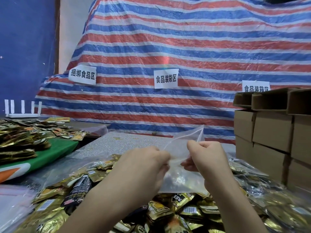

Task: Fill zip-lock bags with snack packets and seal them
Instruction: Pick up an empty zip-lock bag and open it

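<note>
- Striped red, white and blue tarpaulin (185,52) fills the far side of the head view, with three paper signs (166,78) stuck to it; stacked cardboard boxes (272,130) stand at the right, and a white router (22,109) sits far left.
- Near the camera, a heap of gold and black snack packets (168,212) covers the table (127,140), spreading to both sides under the forearms.
- Both hands hold a clear zip-lock bag (181,175) above that heap, in the middle of the view. The left hand (144,163) pinches one side of the bag's mouth; the right hand (207,155) is curled round the other side, thumb and fingers clamped on the plastic.
- The bag is thin, transparent and crumpled, one corner (200,132) sticking up toward the tarpaulin. It looks empty, though glare makes that hard to confirm.
- By my reading, the step in hand is parting the zip to open the bag. Next calls for one hand to keep the mouth wide while the other scoops packets in.
</note>
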